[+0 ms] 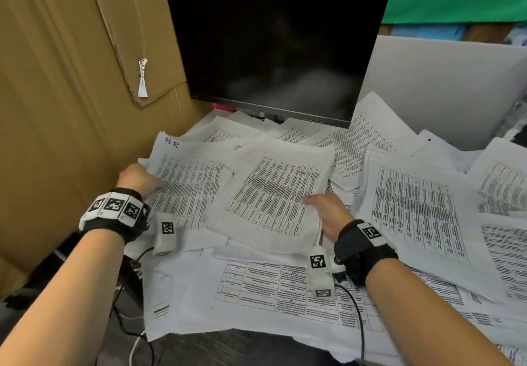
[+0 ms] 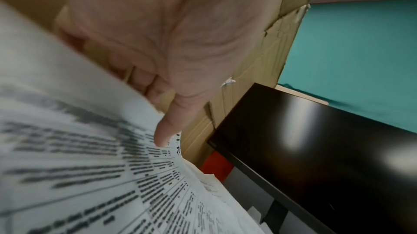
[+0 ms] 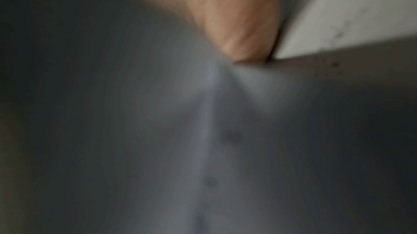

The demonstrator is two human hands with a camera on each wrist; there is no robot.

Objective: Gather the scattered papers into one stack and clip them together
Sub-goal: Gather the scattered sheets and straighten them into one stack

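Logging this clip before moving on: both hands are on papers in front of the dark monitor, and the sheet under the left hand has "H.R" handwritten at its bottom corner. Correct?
Not quite. The "H.R" is handwritten at the sheet's top corner, the far end nearest the monitor, not the bottom. The head view shows it. The rest holds: the left hand and right hand are both on papers in front of the dark monitor.

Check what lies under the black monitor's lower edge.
Under the black flat monitor: scattered white printed sheets, its dark stand, a red object. Desk surface there is covered.

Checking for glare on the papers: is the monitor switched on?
No, the monitor behind the papers shows only a plain black screen.
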